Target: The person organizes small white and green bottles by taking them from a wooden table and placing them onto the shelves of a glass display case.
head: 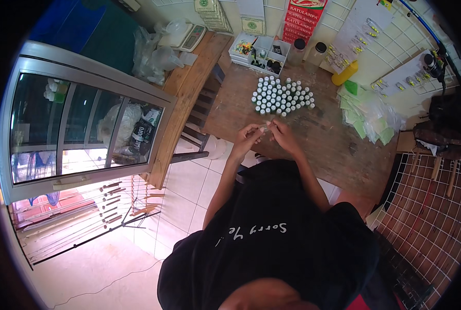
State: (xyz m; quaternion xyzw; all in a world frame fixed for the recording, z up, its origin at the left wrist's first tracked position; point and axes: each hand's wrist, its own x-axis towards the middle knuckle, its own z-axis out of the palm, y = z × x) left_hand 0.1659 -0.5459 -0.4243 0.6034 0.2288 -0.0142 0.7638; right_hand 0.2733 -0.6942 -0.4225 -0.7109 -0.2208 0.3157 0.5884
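At the near edge of a wooden table [234,100], my left hand [247,138] and my right hand [282,135] meet at the fingertips. Pinched between them is a small pale object [265,127], too small and too covered by fingers to identify. Just beyond my hands stands a cluster of several small bottles [278,96] with white caps. They are upright and packed close together, and green shows at the sides of some. Neither hand touches the cluster.
Behind the bottles sits a white compartment organizer [236,62] beside two dark-lidded jars [298,52]. Plastic bags and green sheets [366,112] lie at the right, near a yellow bottle [346,73]. A digital scale [193,38] rests on a wooden bench [191,83] behind a glass-fronted cabinet [87,120].
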